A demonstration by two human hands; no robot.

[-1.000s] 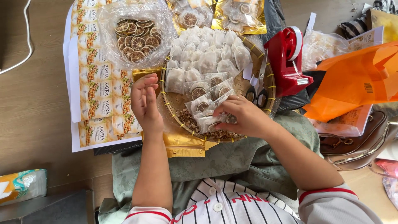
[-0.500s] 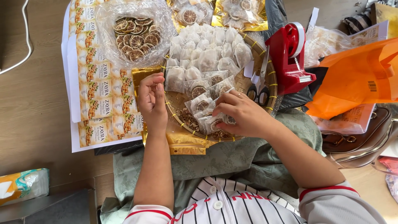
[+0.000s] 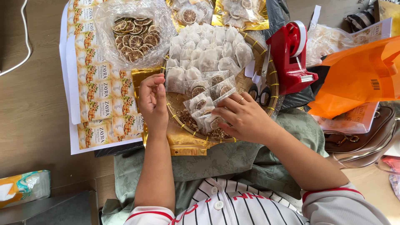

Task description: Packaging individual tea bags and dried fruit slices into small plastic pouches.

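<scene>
I see my right hand (image 3: pixel 246 118) lying over the near side of a round woven bamboo tray (image 3: pixel 273 75), fingers curled down onto a small clear sachet (image 3: pixel 212 123) with a dried citrus slice inside; thumb and fingertips pinch it, though the hand covers much of the packet and I cannot make out exactly where the thumb sits. My left hand (image 3: pixel 153 102) is just beside the tray's left rim, fingers drawn together and bent inward with the fingertips pressed up near the thumb; whether anything is held between them I cannot tell.

The tray carries a heap of white filter tea bags (image 3: pixel 208 52) at its far side and more clear sachets in the middle, with loose brown bits on the weave under my right hand. A gold foil pouch (image 3: pixel 183 143) sticks out from under the tray's near edge, mostly hidden. Black-handled scissors (image 3: pixel 260 83) rest on the tray's right rim.

To the left lie sheets of printed labels (image 3: pixel 100 91), their far end covered by a clear plastic bag of dried citrus slices (image 3: pixel 135 35). A red tape dispenser (image 3: pixel 289 56) stands right of the tray, next to an orange plastic bag (image 3: pixel 358 79). A brown handbag (image 3: pixel 360 139) is cut off at the right edge.
</scene>
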